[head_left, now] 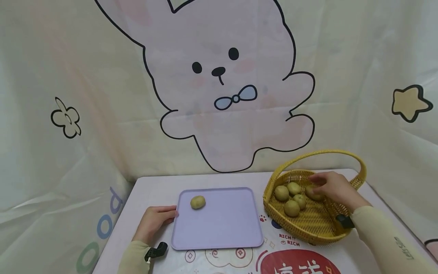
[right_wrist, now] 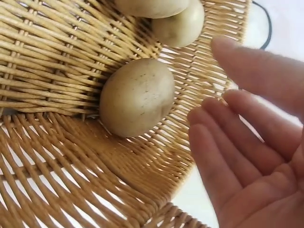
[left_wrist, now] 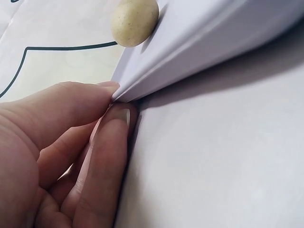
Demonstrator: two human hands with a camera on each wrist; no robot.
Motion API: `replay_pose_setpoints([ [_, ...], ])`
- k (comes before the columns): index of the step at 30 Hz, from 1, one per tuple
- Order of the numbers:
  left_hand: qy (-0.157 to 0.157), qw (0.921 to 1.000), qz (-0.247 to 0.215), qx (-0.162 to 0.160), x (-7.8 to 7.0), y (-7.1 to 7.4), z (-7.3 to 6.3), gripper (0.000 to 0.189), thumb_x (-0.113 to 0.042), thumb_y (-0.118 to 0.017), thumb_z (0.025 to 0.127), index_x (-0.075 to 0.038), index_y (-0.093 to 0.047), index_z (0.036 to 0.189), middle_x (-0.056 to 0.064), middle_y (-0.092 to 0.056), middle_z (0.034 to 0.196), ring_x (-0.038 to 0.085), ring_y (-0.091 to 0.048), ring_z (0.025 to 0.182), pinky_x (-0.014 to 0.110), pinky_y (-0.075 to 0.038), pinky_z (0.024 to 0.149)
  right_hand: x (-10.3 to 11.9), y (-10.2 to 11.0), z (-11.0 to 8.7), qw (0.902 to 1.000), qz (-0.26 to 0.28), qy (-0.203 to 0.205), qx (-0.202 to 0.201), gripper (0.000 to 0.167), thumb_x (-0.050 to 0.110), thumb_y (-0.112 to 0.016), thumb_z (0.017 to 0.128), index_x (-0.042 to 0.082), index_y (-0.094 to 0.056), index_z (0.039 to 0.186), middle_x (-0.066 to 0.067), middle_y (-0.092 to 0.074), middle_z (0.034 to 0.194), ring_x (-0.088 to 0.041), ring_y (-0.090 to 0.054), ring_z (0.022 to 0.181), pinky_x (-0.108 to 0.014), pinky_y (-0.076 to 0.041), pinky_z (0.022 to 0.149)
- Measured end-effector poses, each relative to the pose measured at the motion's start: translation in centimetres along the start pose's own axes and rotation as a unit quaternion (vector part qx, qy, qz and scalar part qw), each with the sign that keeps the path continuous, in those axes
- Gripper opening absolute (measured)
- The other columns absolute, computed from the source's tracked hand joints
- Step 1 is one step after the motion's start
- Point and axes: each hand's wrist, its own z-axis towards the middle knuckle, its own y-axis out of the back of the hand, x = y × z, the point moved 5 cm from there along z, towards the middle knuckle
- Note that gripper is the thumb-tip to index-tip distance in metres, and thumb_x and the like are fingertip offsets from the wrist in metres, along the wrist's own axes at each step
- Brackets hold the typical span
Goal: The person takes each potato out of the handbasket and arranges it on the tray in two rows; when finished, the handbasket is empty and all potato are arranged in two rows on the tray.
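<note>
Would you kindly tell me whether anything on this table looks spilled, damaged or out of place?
Nothing stands out: one potato sits on the tray, the other potatoes lie inside the basket, and I see no spill or obvious damage.

Top potato (right_wrist: 153, 6) part. off-frame, R-wrist cam

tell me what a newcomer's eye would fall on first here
Probably the huge cartoon animal on the backdrop behind the table. Next, the yellow wicker basket at the table's right, with five potatoes showing, then the lilac tray to its left, carrying a single potato.
</note>
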Motion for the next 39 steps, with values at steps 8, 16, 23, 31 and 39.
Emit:
replay_pose_setpoints([
  [8, 0.000, 1.0000, 0.001, -0.008, -0.1, 0.0, -0.1, 0.036, -0.019, -0.094, 0.083, -0.005, -0.085, 0.115, 0.011, -0.083, 0.114, 0.005, -0.075, 0.094, 0.017, -0.061, 0.077, -1.1, -0.8, 1.2, 0.9979, -0.022, -0.054, 0.029, 0.056, 0.012, -0.081, 0.089, -0.011, -0.066, 0.138, -0.034, -0.070, 0.133, -0.058, -0.059, 0.127, -0.071, -0.048, 0.107],
  [16, -0.006, 0.9999, 0.004, -0.011, 0.0, -0.2, -0.2, 0.034, -0.017, -0.093, 0.084, -0.005, -0.085, 0.115, 0.012, -0.083, 0.115, 0.005, -0.075, 0.091, 0.017, -0.061, 0.075, -1.9, -1.6, 1.8, 0.9961, -0.043, -0.068, 0.036, 0.053, 0.009, -0.080, 0.084, -0.014, -0.068, 0.131, -0.038, -0.067, 0.134, -0.061, -0.059, 0.124, -0.071, -0.050, 0.104],
  [23, -0.006, 0.9999, 0.005, -0.008, -0.1, -0.1, -0.2, 0.037, -0.019, -0.094, 0.083, -0.006, -0.085, 0.116, 0.011, -0.083, 0.116, 0.005, -0.074, 0.095, 0.017, -0.061, 0.078, -1.9, -2.2, 2.1, 0.9966, -0.057, -0.047, 0.036, 0.048, 0.008, -0.079, 0.079, -0.011, -0.074, 0.123, -0.038, -0.069, 0.128, -0.057, -0.064, 0.117, -0.067, -0.055, 0.097],
  [31, 0.000, 0.9999, -0.003, -0.012, -0.3, 0.1, -0.1, 0.035, -0.018, -0.094, 0.083, -0.007, -0.085, 0.115, 0.011, -0.083, 0.116, 0.005, -0.074, 0.096, 0.017, -0.061, 0.078, -1.7, -2.6, 2.5, 0.9969, -0.063, -0.029, 0.038, 0.046, 0.008, -0.082, 0.079, -0.010, -0.075, 0.120, -0.037, -0.070, 0.126, -0.053, -0.066, 0.111, -0.064, -0.057, 0.091],
  [39, -0.002, 0.9999, 0.006, -0.013, -0.1, 0.0, 0.1, 0.034, -0.019, -0.095, 0.082, -0.008, -0.086, 0.112, 0.008, -0.084, 0.111, 0.002, -0.074, 0.089, 0.016, -0.060, 0.076, -1.4, -2.0, 1.4, 0.9985, -0.048, -0.012, 0.024, 0.048, 0.013, -0.085, 0.080, -0.009, -0.076, 0.121, -0.034, -0.072, 0.126, -0.054, -0.064, 0.116, -0.069, -0.053, 0.097],
])
